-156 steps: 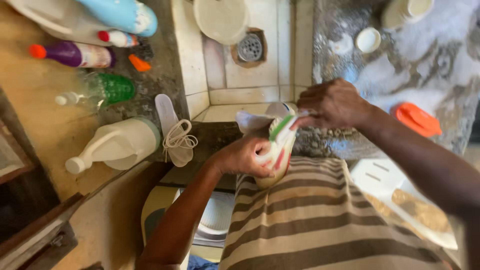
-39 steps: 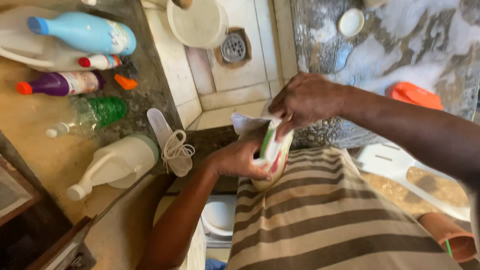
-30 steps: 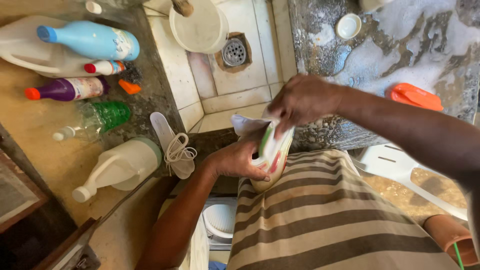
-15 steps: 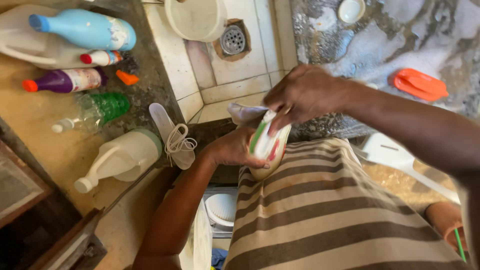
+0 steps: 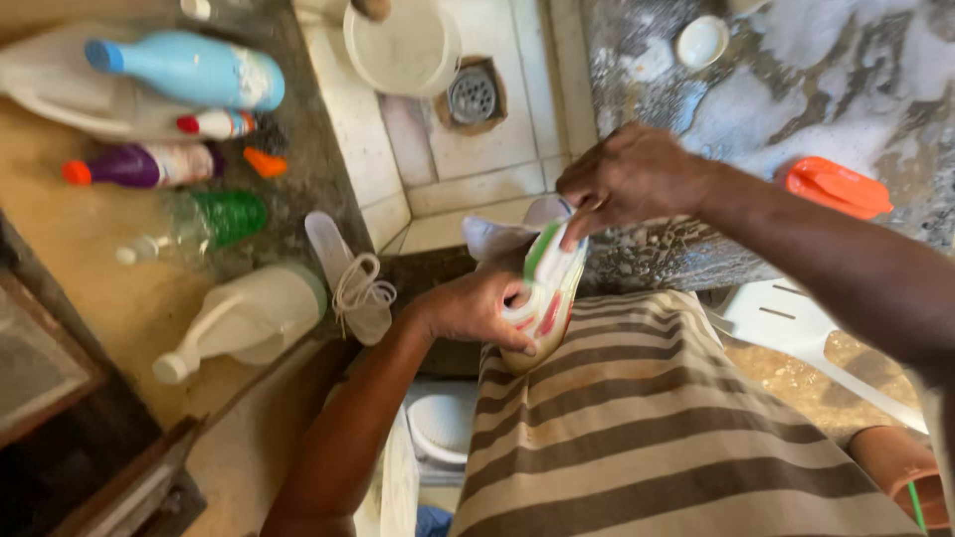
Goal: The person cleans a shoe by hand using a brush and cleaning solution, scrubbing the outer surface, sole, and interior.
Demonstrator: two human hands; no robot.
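A white shoe with green and red stripes is held upright against my striped shirt, at the front edge of a tiled sink. My left hand grips its side from the left. My right hand pinches the top of the shoe near its opening. The shoe's tongue sticks out to the left. What my right fingers hold inside the shoe is hidden.
A white insole with a coiled lace lies on the counter. Left of it lie a white jug and green, purple and blue bottles. A basin and drain sit in the sink; an orange brush lies on the soapy right counter.
My right hand has lifted slightly up and to the right at the shoe's top. The left hand keeps its grip on the shoe; the view shifted a little.
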